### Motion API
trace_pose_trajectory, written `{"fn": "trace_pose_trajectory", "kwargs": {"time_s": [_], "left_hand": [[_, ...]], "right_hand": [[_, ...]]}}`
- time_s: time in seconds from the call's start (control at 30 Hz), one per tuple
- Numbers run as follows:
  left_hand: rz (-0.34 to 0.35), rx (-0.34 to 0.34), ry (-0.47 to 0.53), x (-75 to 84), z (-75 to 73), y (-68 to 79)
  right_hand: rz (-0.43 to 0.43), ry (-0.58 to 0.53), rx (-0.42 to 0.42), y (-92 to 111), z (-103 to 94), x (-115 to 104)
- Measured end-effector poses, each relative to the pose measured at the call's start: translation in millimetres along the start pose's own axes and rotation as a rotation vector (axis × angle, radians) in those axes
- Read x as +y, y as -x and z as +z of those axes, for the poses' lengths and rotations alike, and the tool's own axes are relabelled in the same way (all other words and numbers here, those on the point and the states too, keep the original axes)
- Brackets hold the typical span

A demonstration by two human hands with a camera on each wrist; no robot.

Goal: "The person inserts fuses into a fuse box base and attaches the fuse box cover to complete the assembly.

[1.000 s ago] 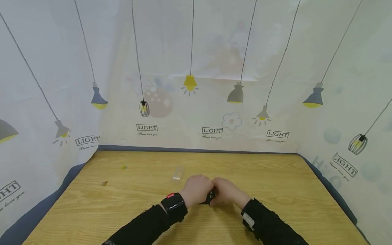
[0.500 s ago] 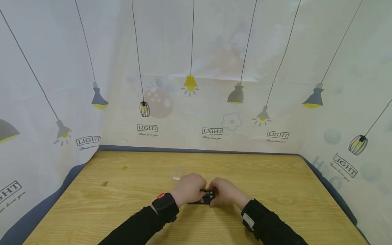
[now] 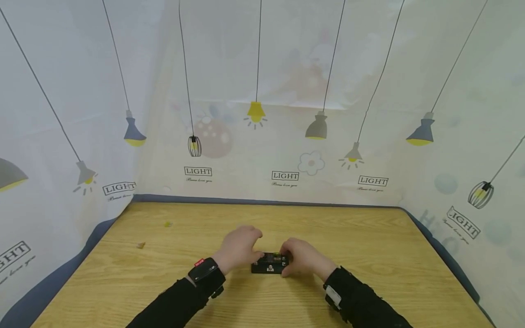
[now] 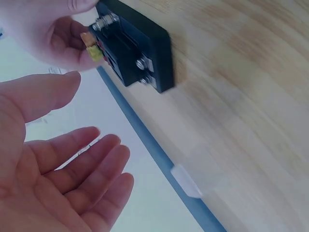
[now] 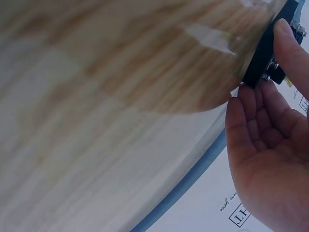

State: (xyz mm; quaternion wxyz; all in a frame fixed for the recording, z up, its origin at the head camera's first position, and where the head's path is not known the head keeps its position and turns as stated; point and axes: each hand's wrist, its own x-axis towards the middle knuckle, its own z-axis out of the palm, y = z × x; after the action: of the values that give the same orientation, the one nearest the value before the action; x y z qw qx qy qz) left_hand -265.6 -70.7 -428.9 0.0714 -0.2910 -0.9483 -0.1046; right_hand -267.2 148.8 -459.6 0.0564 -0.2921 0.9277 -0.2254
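Black sleeves (image 3: pixel 164 305) cover your arms, and you wear a black band on each wrist: the left band (image 3: pixel 209 275) has a red tag, and the right band (image 3: pixel 348 287) has a pale patch. Your left hand (image 3: pixel 238 248) is wide, with a big gap between the thumb and the other fingers, and it holds nothing; it is just beside the left end of the black block (image 3: pixel 268 263). Your right hand (image 3: pixel 303 256) pinches the other end of the block, with the thumb on one side and fingers on the other. The block sits on the wooden table (image 3: pixel 348 232), in the middle, with its long side facing you. From your left wrist, you can see shiny screws (image 4: pixel 105 21) on top of it and a little yellow part (image 4: pixel 95 53) too. A clear piece (image 4: pixel 187 181) lies on the table near its far edge. Over on the left lie a small brown bit (image 3: pixel 141 245) and, farther back, a tiny yellow bit (image 3: pixel 167 224). Behind the table is a blue strip (image 3: pixel 262 200), then a white cloth (image 3: pixel 238 182) with pictures of hanging lamps (image 3: pixel 256 111) and the word "LIGHT" (image 3: pixel 285 176).
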Motion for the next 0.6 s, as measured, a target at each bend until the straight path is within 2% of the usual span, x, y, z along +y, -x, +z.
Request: {"fn": "trace_pose_trajectory", "kwargs": {"time_s": [0.33,0.6], "left_hand": [[-0.115,0.056,0.018,-25.8,-4.7,14.0],[-0.21,0.091,-0.014,-55.9,-10.4,24.8]], "right_hand": [[0.011,0.027,-0.008,0.4,2.0,0.0],[0.019,0.025,-0.007,-1.4,1.9,1.6]]}}
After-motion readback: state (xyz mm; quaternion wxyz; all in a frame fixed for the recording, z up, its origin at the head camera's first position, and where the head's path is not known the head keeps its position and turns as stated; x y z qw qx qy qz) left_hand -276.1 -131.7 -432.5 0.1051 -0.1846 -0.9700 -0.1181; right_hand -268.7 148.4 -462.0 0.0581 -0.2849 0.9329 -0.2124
